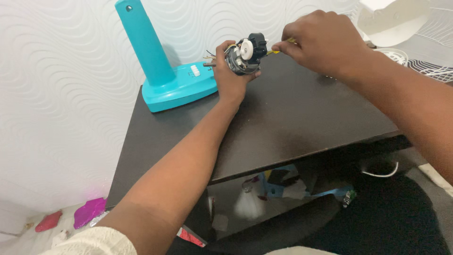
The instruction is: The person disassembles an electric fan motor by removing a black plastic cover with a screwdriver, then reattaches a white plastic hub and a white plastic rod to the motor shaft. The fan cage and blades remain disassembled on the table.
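The dark surface (292, 123) is standing against a white patterned wall, carrying little besides the work in hand. At its far left corner a turquoise fan stand (165, 75) is sitting upright on its base, detached from any motor or blades. A white fan grille (415, 42) is lying off to the far right, also apart.

The left hand (231, 78) is holding the small fan motor (245, 54) raised above the far middle of the surface, fingers wrapped round its body. The right hand (321, 42) is working at the motor's right side, fingers pinching a yellow wire (276, 51).

Judgement: the fan is sitting in separate pieces, the motor wiring is being handled, and no part is joined to the stand yet.
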